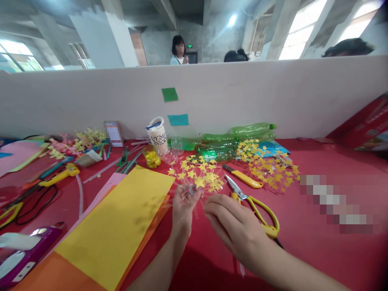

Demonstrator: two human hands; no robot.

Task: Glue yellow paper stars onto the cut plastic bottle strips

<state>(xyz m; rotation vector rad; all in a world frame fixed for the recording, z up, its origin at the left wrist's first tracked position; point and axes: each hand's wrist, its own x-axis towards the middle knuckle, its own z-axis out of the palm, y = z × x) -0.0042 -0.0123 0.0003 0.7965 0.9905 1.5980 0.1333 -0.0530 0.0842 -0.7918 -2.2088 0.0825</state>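
My left hand [183, 206] is closed around the base of a spray of clear plastic strips tipped with yellow paper stars [209, 178]. Just to its right, my right hand [233, 220] has its fingers pressed together close to the spray; what they pinch, if anything, is hidden. Under that hand and beyond it lie yellow-handled scissors [263, 214], blades pointing away. A yellow utility knife [247, 178] rests a little farther back. Another star-tipped bunch [273, 167] sits to the right of the knife.
Yellow and orange paper sheets [121, 218] cover the left front. Green plastic bottles [251, 130], a white cup [157, 135] and a phone [114, 134] stand or lie along the partition [91, 97]. At left are a yellow glue gun [62, 174] and a purple device [33, 254].
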